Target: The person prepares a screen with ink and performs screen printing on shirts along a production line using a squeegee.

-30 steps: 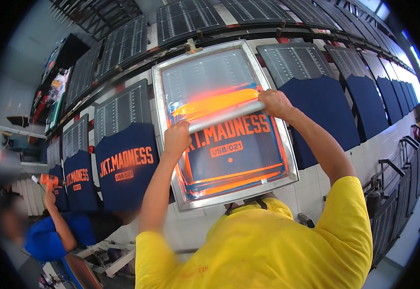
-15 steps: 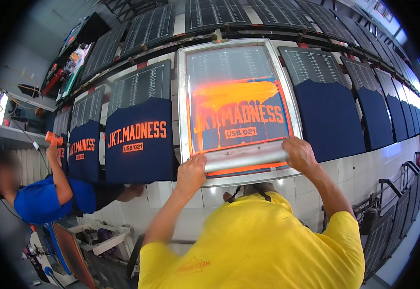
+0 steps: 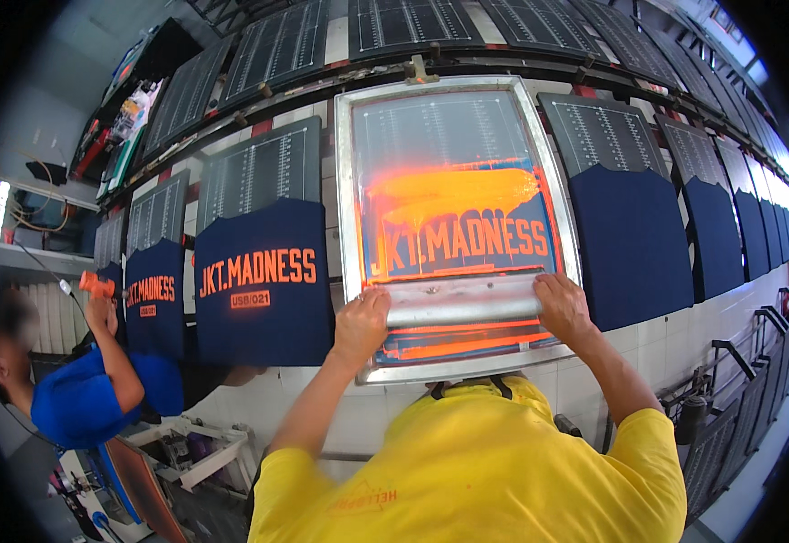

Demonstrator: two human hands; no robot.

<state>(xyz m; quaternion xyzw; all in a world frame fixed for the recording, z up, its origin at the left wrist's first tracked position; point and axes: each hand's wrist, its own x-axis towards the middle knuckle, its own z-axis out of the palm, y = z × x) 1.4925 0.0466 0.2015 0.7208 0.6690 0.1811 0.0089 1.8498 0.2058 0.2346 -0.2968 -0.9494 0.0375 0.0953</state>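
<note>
Both my hands grip a long silvery metal squeegee (image 3: 462, 303), one at each end. My left hand (image 3: 362, 326) is closed round its left end, and my right hand (image 3: 564, 305) round its right end. The squeegee lies across the lower part of a screen printing frame (image 3: 346, 185) with pale metal sides. Orange ink (image 3: 453, 192) forms a thick band across the middle of the mesh, with orange block lettering just below it. More orange streaks show on the near side of the squeegee. Its blade edge is hidden.
Left of the frame, a navy shirt (image 3: 263, 330) with orange print lies on a board. Plain navy shirts (image 3: 634, 262) lie on boards to the right. A co-worker in a blue shirt (image 3: 86, 398) holds an orange heat-gun-like tool (image 3: 95, 284) at far left. Dark boards (image 3: 408, 25) line the back.
The squeegee has moved away from me up the screen, now covering the smaller line of print. Both hands have moved with it. The whole view has shifted slightly.
</note>
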